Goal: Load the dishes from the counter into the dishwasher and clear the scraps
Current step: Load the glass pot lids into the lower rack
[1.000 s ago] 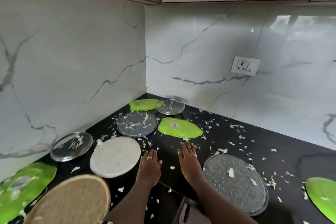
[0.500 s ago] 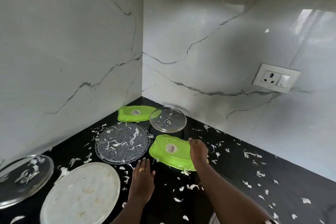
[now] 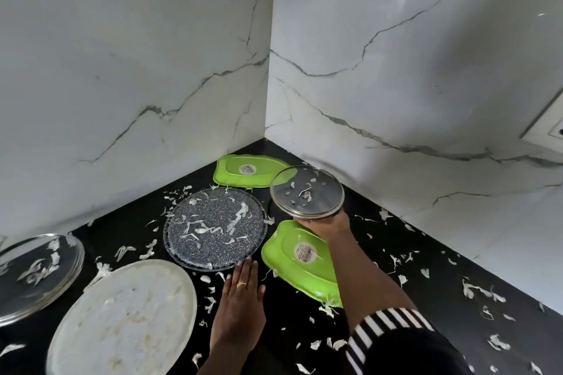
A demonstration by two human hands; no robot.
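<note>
Resting flat on the black stone counter (image 3: 426, 268), the left hand (image 3: 240, 298) has its fingers straight and together, a gold ring on one, and holds nothing. Its fingertips lie just short of the grey speckled round plate (image 3: 214, 228). Left of that hand sits a large round white plate (image 3: 122, 320) smeared with residue, and further left a stack of clear glass plates (image 3: 36, 274) carrying pale shreds. The right arm, in a black-and-white striped sleeve (image 3: 390, 329), reaches over an upturned lime-green plastic plate (image 3: 301, 262) with a sticker on its base. Beyond it the right hand (image 3: 327, 224) grips the near rim of a round glass lid with a steel band (image 3: 307, 192), fingers hidden beneath the edge; the lid looks raised off the counter, shreds lying on it. Behind the lid a second upturned lime-green plate (image 3: 246, 170) lies in the corner of the white marble walls (image 3: 396, 85) — white vegetable scraps (image 3: 475, 289) are scattered across counter and dishes
</note>
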